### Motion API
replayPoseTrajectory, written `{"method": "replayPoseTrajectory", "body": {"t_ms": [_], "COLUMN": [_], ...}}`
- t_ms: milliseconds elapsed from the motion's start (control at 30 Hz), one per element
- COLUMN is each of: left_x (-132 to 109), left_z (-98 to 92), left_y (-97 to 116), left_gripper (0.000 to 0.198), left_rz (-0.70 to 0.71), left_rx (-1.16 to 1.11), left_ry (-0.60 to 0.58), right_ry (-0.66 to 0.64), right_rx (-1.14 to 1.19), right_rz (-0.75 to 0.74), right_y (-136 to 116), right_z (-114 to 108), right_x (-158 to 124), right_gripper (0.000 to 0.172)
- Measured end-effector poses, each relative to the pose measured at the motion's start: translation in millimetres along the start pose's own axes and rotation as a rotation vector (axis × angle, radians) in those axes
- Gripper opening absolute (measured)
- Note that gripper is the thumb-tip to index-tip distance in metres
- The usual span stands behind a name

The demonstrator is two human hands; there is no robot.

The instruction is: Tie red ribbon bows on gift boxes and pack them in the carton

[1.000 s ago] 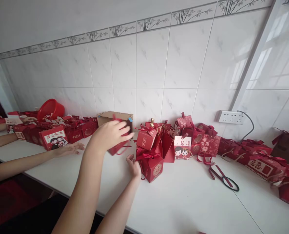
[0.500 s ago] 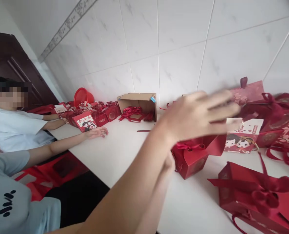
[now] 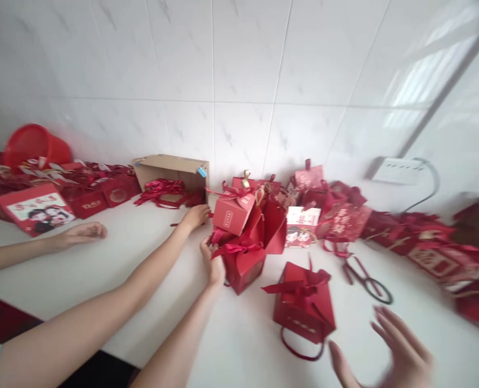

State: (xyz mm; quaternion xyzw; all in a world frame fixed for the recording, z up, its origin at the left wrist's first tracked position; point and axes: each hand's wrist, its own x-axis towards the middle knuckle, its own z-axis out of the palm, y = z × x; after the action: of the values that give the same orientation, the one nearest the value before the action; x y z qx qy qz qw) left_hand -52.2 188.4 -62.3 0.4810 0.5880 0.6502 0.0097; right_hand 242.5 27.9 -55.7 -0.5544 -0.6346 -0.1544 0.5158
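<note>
My left hand (image 3: pixel 213 263) curls against the left side of a red gift box (image 3: pixel 245 269) with a ribbon bow. Part of its fingers is hidden behind the box. My right hand (image 3: pixel 388 350) is slightly blurred at the lower right, fingers and thumb apart, holding nothing. Nearest to it stands another red gift box (image 3: pixel 306 304) with a bow and a cord handle lying in front. A smaller red box (image 3: pixel 233 213) rests tilted above the box at my left hand. Beside that hand is a co-worker's hand (image 3: pixel 196 216), near the pile.
Red boxes (image 3: pixel 346 218) crowd the wall. A cardboard carton (image 3: pixel 170 160) holds red ribbons. Black-handled scissors, apparently, (image 3: pixel 379 291) lie right of centre. Another co-worker hand (image 3: pixel 80 236) rests left, near a red bucket (image 3: pixel 37 145). A white power strip (image 3: pixel 398 171) sits at the wall.
The view has turned right. The co-worker's arm that crossed over the boxes has drawn back left. My right hand has come into view; my left hand stays at the same box.
</note>
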Motion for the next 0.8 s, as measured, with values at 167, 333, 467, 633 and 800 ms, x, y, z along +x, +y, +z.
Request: {"method": "replayPoseTrajectory", "body": {"t_ms": [167, 333, 467, 633, 800], "left_x": [-40, -36, -49, -53, -57], "left_z": [12.1, -6.5, -20.1, -23.7, -27.9], "left_y": [-4, -3, 8, 17, 23], "left_gripper": [0.022, 0.020, 0.027, 0.021, 0.014], "left_rz": [-0.393, -0.518, -0.494, -0.474, -0.439], "left_rx": [-0.224, -0.288, -0.287, -0.266, -0.324], "left_ry": [0.077, 0.002, -0.080, -0.149, -0.310], "right_ry": [-0.505, -0.777, -0.918, -1.036, -0.854], "right_rx": [-0.013, 0.021, 0.088, 0.145, 0.187], "right_rz": [0.000, -0.023, -0.070, 0.008, -0.068], "right_y": [-40, -40, -37, -62, -93], "right_z": [38, 29, -10, -35, -10], "right_x": [66, 51, 37, 47, 48], "right_gripper": [0.054, 0.064, 0.076, 0.072, 0.069]}}
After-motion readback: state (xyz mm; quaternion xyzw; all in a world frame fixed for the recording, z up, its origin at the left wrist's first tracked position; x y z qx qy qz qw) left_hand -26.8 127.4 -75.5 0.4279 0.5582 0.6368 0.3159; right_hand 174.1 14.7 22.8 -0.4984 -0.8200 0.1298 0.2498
